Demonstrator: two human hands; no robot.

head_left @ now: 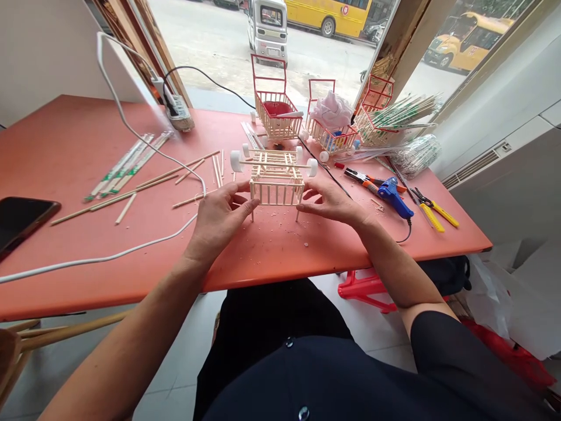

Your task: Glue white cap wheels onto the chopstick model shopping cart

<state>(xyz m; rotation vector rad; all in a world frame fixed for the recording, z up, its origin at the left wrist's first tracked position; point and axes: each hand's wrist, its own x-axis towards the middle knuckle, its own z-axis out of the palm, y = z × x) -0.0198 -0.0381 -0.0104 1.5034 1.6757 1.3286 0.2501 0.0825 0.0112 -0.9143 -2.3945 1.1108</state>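
Note:
A small cart [277,185] built of thin wooden sticks is upside down at the middle of the table, its white wheels [236,161] on top. Two of its sticks point down toward the tabletop. My left hand [225,210] grips the cart's left side, thumb at the near lower corner. On the right side, my right hand [328,200] holds it with fingers and thumb at the corner. Loose cut sticks [125,209] lie to the left of my left hand. A blue glue gun [394,197] and pliers [362,177] rest to the right of my right hand.
Finished-looking carts with red trim [278,111] stand along the window side, one holding a white cloth [332,110]. Bundled sticks [407,114] lie at right, near yellow-handled cutters [433,211]. A white cable [131,251] crosses the left side near a phone [24,222]. A power strip [177,111] sits behind.

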